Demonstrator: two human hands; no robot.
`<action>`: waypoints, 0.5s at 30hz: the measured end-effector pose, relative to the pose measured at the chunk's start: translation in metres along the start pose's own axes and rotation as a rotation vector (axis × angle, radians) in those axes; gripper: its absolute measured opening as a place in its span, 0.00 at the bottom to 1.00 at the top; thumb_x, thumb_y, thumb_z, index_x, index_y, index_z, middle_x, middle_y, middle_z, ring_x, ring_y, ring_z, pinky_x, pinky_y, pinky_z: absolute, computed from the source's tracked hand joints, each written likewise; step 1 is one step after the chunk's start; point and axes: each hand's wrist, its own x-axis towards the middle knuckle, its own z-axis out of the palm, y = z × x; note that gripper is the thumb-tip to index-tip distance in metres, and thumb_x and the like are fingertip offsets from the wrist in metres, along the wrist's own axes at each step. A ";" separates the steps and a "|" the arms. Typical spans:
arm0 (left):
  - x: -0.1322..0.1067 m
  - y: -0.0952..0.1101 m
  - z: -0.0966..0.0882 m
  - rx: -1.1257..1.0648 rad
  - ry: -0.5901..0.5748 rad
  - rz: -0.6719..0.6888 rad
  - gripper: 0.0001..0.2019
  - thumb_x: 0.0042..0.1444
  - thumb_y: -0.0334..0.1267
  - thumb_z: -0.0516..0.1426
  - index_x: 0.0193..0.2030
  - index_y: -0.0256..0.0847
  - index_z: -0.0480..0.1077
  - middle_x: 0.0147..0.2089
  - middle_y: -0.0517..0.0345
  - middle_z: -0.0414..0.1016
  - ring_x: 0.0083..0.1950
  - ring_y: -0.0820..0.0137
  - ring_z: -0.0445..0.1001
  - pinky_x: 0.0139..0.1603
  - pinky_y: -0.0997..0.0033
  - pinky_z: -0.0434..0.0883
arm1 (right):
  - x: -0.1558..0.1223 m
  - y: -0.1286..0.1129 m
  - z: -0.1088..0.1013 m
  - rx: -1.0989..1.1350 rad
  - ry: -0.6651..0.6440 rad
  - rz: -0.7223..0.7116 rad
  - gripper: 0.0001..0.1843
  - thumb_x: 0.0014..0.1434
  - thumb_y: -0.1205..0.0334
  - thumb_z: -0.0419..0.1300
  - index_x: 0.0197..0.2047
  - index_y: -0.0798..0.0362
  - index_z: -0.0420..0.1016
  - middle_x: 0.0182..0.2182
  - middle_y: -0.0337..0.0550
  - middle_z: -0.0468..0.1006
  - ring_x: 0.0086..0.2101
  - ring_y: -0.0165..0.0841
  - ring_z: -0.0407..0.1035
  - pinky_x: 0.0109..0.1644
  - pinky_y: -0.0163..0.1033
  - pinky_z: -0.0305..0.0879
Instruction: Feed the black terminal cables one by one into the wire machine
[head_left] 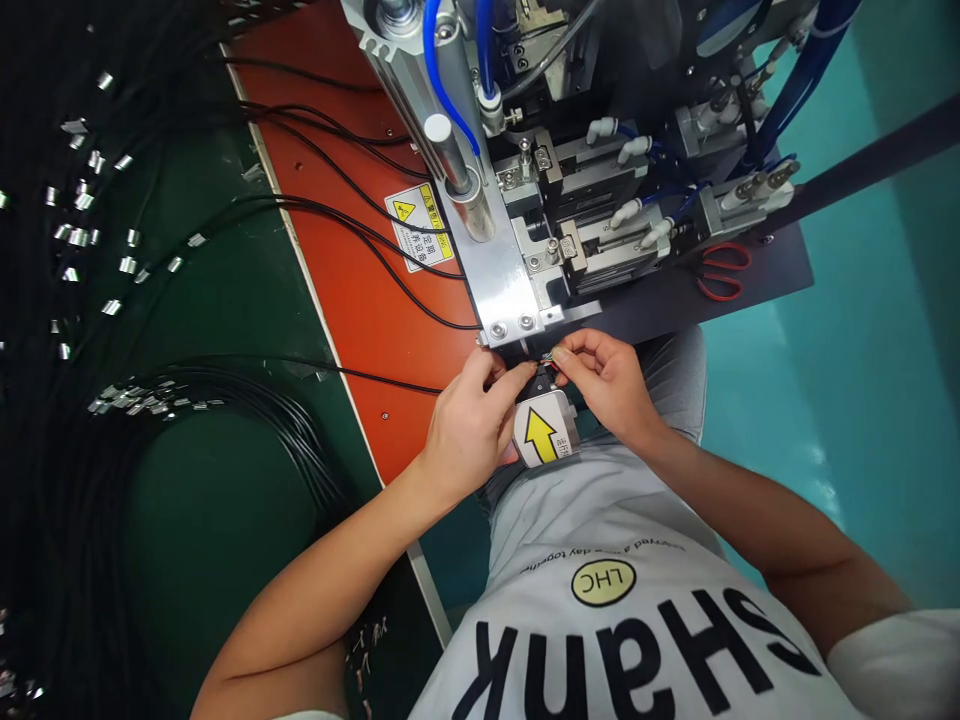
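Observation:
A thin black cable (390, 382) runs from the left into my left hand (474, 418), whose fingers are closed on it near its end. Fine coloured wires (550, 358) fan out at that end, between the two hands. My right hand (611, 385) pinches the wires between thumb and forefinger. Both hands sit at the front end of the machine's metal plate (510, 290), just above a block with a yellow arrow label (541, 432). The exact grip of the left fingertips is partly hidden.
Several black cables (337, 210) cross the orange base (315, 140) into the machine. A cable bundle (262, 400) with silvery ends lies on the green table (217, 500). Pneumatic cylinders (619, 250) stand beyond the hands. Red-handled scissors (724, 272) lie at the right.

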 end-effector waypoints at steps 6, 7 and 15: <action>0.000 0.000 0.000 -0.010 -0.001 -0.018 0.16 0.65 0.30 0.50 0.56 0.44 0.70 0.40 0.53 0.64 0.41 0.69 0.71 0.34 0.73 0.70 | 0.003 -0.001 -0.003 -0.008 -0.033 0.054 0.15 0.57 0.49 0.66 0.32 0.53 0.74 0.25 0.37 0.76 0.26 0.29 0.71 0.31 0.35 0.67; 0.000 0.001 0.000 -0.012 0.001 -0.018 0.16 0.65 0.30 0.49 0.56 0.44 0.70 0.40 0.53 0.65 0.41 0.69 0.71 0.34 0.73 0.70 | 0.004 0.000 -0.003 0.002 -0.038 0.058 0.16 0.56 0.48 0.66 0.31 0.53 0.74 0.25 0.37 0.76 0.25 0.30 0.71 0.31 0.36 0.67; 0.000 0.000 0.001 -0.012 0.024 -0.005 0.16 0.65 0.30 0.49 0.56 0.43 0.70 0.40 0.53 0.64 0.41 0.69 0.71 0.34 0.73 0.71 | 0.005 0.002 -0.005 -0.002 -0.061 0.055 0.16 0.56 0.47 0.67 0.32 0.52 0.74 0.25 0.38 0.76 0.26 0.30 0.71 0.30 0.35 0.66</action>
